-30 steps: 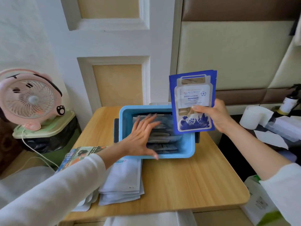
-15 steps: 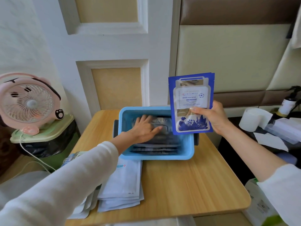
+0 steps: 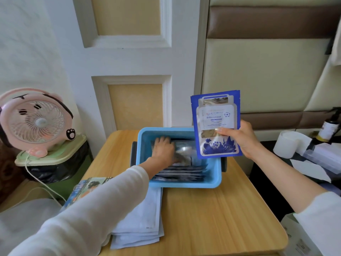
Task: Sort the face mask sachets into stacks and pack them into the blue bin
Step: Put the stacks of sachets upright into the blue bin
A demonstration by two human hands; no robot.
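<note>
Noting a blue sachet (image 3: 215,126), white-labelled with floral print, pinched upright by our right hand (image 3: 238,137); our left hand (image 3: 163,150) curls over silver sachets (image 3: 184,149) in the bin (image 3: 184,184).

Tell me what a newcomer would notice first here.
The blue-and-white face mask sachet stands out, held upright in the right hand above the right side of the blue bin. Next, the left hand reaches into the bin, resting on dark sachets packed there. A pink fan sits far left, and a stack of white sachets lies on the wooden table in front of the bin.
</note>
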